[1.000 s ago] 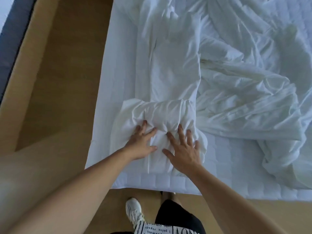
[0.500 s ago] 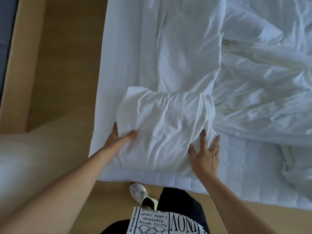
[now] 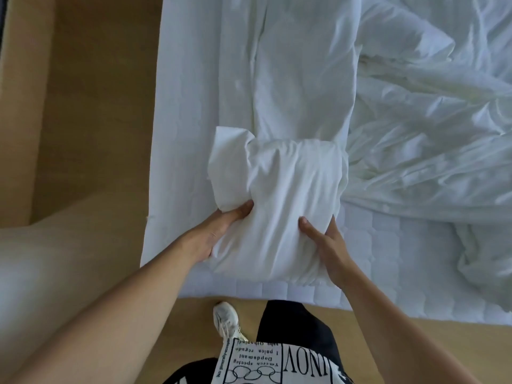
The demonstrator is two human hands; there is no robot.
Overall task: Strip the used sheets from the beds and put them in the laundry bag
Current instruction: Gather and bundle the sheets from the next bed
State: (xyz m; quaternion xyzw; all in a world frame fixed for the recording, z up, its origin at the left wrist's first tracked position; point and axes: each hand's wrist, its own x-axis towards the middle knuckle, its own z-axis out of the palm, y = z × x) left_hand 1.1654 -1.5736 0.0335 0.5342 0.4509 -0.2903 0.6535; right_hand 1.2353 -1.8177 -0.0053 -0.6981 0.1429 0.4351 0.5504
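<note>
One rolled sheet bundle (image 3: pixel 279 200), white, near the bed's near-left corner. One flat strip of sheet (image 3: pixel 302 79) running from the bundle toward the far edge. One crumpled heap of white bedding (image 3: pixel 432 139) on the right, folds too tangled to separate into a count of pieces. One quilted mattress (image 3: pixel 191 134). Two hands: left hand (image 3: pixel 219 231) and right hand (image 3: pixel 327 245), one on each side of the bundle. Two bare forearms. One white shoe (image 3: pixel 225 318) on the wooden floor (image 3: pixel 91 106). One printed shirt (image 3: pixel 277 364), black and white.
</note>
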